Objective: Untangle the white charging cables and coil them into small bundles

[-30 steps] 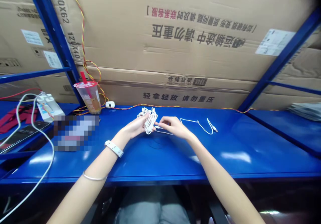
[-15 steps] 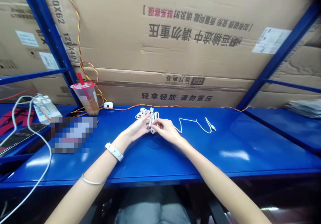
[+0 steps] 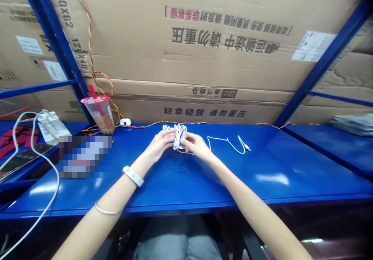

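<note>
We begin at the far left of the blue steel bench. A dark smartphone lies there on red fabric, with a thick white lead running across it. Behind it stands a white power strip. Next comes a pixelated object that we cannot identify. Behind that stands a clear plastic cup with a red straw, and a twisted red-and-yellow wire runs along the bench and up the cardboard cartons.

The left hand, with a white wristband on its wrist and a thin bangle on the forearm, grips the left side of the looped white cable. The loops are raised at the middle of the bench. The right hand pinches strands at the right side of the same coil. From there, a loose length of the cable runs right along the bench to a small connector. At far right, a stack of papers lies on a separate blue shelf.
</note>
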Available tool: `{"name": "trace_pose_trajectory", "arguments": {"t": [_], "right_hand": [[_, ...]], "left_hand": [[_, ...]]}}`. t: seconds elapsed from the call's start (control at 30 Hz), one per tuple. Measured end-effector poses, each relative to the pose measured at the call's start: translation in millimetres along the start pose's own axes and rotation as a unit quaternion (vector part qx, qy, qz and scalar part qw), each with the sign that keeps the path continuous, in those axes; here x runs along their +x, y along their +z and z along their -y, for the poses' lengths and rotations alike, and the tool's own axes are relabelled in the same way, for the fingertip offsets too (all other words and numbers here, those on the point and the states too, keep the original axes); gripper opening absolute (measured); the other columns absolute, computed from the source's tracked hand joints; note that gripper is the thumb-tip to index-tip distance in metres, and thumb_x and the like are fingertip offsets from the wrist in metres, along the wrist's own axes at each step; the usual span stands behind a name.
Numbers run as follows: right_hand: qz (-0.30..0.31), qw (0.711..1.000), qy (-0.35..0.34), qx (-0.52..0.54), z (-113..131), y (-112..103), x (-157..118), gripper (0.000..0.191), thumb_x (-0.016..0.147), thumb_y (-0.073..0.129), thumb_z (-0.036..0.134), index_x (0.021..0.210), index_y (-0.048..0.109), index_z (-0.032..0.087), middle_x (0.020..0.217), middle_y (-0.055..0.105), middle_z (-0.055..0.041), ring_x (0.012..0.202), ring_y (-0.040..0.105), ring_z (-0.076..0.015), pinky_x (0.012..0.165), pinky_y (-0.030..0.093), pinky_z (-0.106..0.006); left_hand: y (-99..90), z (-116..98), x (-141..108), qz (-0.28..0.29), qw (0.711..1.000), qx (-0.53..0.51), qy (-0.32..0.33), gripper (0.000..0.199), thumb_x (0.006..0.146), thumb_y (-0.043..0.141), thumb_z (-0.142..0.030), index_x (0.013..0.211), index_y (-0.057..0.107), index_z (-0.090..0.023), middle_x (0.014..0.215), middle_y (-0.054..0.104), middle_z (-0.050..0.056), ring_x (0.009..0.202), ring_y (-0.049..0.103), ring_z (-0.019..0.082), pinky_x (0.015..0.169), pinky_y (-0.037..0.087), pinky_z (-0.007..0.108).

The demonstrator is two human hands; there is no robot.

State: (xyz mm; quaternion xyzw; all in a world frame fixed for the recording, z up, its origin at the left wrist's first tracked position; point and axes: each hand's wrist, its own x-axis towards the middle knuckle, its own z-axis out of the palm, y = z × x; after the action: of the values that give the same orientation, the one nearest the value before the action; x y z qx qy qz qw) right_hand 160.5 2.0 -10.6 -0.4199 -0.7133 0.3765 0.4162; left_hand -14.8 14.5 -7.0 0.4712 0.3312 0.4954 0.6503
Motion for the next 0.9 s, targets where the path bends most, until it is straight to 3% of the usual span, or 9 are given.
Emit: {"name": "trace_pose_trajectory", "arguments": {"t": [0.23,0.6,0.77,0.9], "right_hand": [[-0.008,1.000,-0.011,0.021,1,-4,1,0.017,0.078,0.055,0.033,0.073,0.049,0.018,0.071,0.059,0.0007,0.056,0.054,-0.0111,0.057,0.045,-0.024],[0.018,1.000,-0.016,0.014,7,-3,-1,0.016,0.076,0.057,0.033,0.073,0.050,0.018,0.071,0.057,0.0007,0.062,0.054,-0.0124,0.058,0.046,-0.025],[-0.055,0.998,0.005,0.020,17,-19,2,0.013,0.074,0.054,0.028,0.067,0.048,0.019,0.063,0.054,0.0019,0.051,0.047,-0.0099,0.050,0.039,-0.024],[-0.168,0.985,0.013,0.039,21,-55,-2,0.014,0.075,0.052,0.025,0.064,0.045,0.019,0.059,0.050,0.0024,0.047,0.042,-0.0085,0.045,0.031,-0.023]], "left_hand": [[1.8,-2,-2,-0.011,1.000,0.010,0.006,0.044,0.061,0.077,-0.009,0.104,0.065,-0.011,0.098,0.069,0.011,0.085,0.066,0.017,0.077,0.051,0.027],[1.6,1,-2,-0.021,0.997,0.067,0.035,0.034,0.061,0.078,-0.025,0.089,0.063,-0.012,0.088,0.068,0.007,0.077,0.066,0.018,0.073,0.051,0.031],[1.6,-3,0,-0.071,0.995,0.053,0.044,0.024,0.066,0.073,-0.023,0.078,0.056,-0.014,0.084,0.069,0.007,0.076,0.067,0.019,0.076,0.053,0.036],[-7.4,-7,5,-0.152,0.985,0.009,0.080,0.019,0.079,0.063,-0.029,0.081,0.050,-0.016,0.086,0.071,0.009,0.079,0.068,0.018,0.075,0.053,0.033]]}}
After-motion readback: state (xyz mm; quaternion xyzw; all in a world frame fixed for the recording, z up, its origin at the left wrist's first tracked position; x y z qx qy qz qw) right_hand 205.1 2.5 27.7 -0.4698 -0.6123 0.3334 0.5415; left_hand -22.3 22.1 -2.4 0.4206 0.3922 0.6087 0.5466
